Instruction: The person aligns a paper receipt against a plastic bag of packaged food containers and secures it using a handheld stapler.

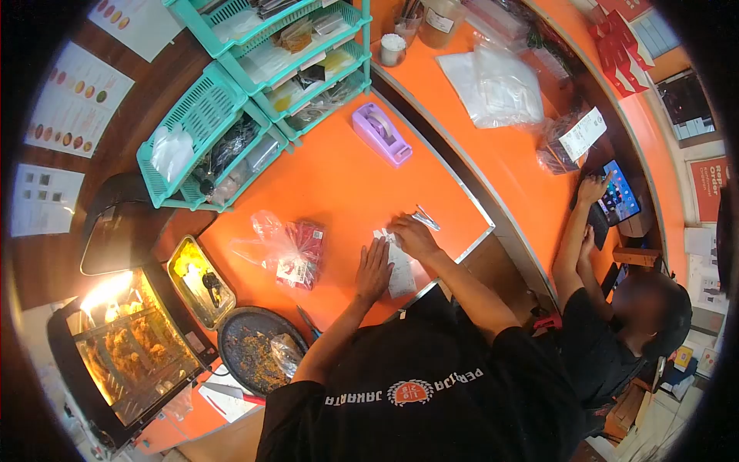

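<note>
A white paper receipt (pixel 401 276) lies on the orange counter in front of me. My left hand (pixel 374 267) rests flat along its left side, fingers stretched out. At the paper's top end, my right hand (pixel 414 237) has its fingers curled together on the strip; the exact grip is partly hidden. Just beyond that hand is a small shiny metal item (pixel 426 219), too small to name. To the left of my left hand sits a red printed box (pixel 309 243) inside a clear plastic bag (pixel 267 231) with its top gathered.
A purple tape dispenser (pixel 382 134) stands farther back, near turquoise basket shelves (pixel 192 115). On the left are a lit display warmer (pixel 135 346) with fried food, a metal tray (pixel 202 281) and a round dark pan (pixel 262 350). A co-worker (pixel 616 331) touches a tablet (pixel 618 192) at right.
</note>
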The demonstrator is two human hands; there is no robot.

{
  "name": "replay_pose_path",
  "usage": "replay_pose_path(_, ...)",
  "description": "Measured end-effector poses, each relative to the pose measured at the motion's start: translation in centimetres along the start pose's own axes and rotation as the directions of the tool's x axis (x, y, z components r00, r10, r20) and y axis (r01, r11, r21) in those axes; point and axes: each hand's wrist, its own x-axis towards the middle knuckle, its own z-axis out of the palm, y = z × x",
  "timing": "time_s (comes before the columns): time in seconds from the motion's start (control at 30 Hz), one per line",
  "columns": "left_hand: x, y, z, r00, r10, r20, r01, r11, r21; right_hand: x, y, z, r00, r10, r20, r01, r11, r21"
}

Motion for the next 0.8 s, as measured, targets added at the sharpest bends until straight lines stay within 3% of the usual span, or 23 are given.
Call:
replay_pose_path(0.13,0.1,-0.3,-0.1,1.000,0.031,-0.003,-0.031,0.995,-0.094,0.2,0.2,-0.2,0.999,-0.046,-0.013,0.046,0.998,-0.036)
replay_pose_path(0.23,0.1,-0.2,-0.3,0.999,0.039,-0.002,-0.039,0.997,-0.064,0.4,-0.5,-0.9,0.999,-0.011,0.038,0.011,1.000,0.016)
replay_pose_path(0.43,0.2,0.0,-0.9,0.996,0.072,-0.045,-0.075,0.996,-0.058,1.1,-0.7,-0.2,0.999,-0.002,0.043,0.006,0.997,-0.080)
replay_pose_path(0.5,0.2,-0.1,-0.8,0.996,0.078,-0.052,-0.083,0.993,-0.087,1.3,-0.7,-0.1,0.996,-0.081,0.045,0.088,0.983,-0.162)
replay_pose_path(0.7,0.0,-0.2,-0.7,0.994,0.053,-0.093,-0.064,0.990,-0.124,1.4,-1.1,0.3,0.995,-0.078,0.061,0.080,0.996,-0.046)
replay_pose_path(0.8,-0.1,-0.1,-0.7,0.995,0.045,-0.090,-0.055,0.992,-0.112,1.5,-1.8,-0.7,0.995,-0.099,0.030,0.101,0.991,-0.091)
